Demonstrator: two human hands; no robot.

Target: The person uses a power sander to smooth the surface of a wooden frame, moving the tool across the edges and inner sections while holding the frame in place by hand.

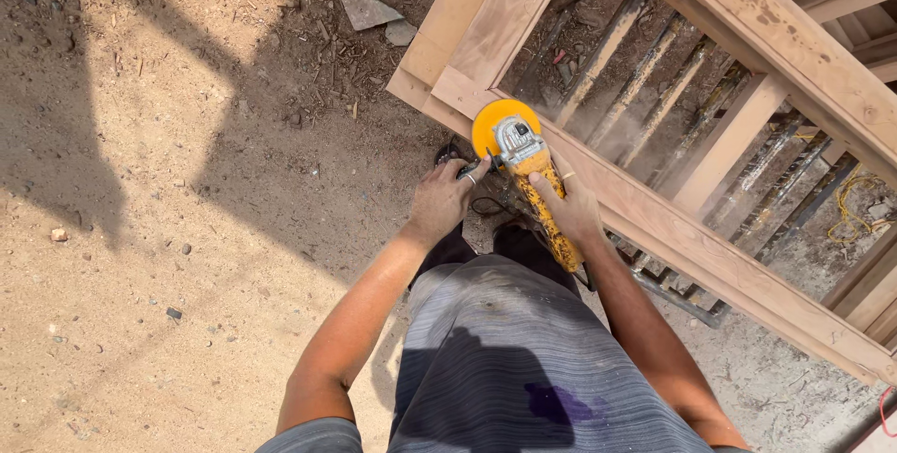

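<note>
Head view, looking straight down, outdoors in hard sun. Ground is packed sandy dirt [140, 229] with wood chips, small pebbles and long dark shadows across it. A flat grey stone shard [367, 10] lies at the top near the frame, a smaller one just beside it.

Wooden frame [747, 276], pale reddish timber, runs diagonally from top centre to the lower right edge, lying low over the ground. Vertical wooden slats [729, 140] sit inside it, with dusty metal bars [645, 70] showing between them. Yellow cord [850, 205] is tangled on the ground behind the frame at right. Dirt under the frame is darker and littered with debris.

Angle grinder [533, 177], yellow body, grey metal head, round yellow disc guard [495, 126] sitting on the frame's lower rail near its corner. Fine dust haze hangs over the slats just right of the disc.

Right hand [570, 205] is wrapped around the grinder body, fingers closed on it, ring visible on one finger. Left hand [444, 201] grips the dark side handle [478, 170] at the grinder head, fingers curled shut around it.

Person stands over the tool in grey striped trousers [523, 360]; dark shoes partly visible beneath the hands.
</note>
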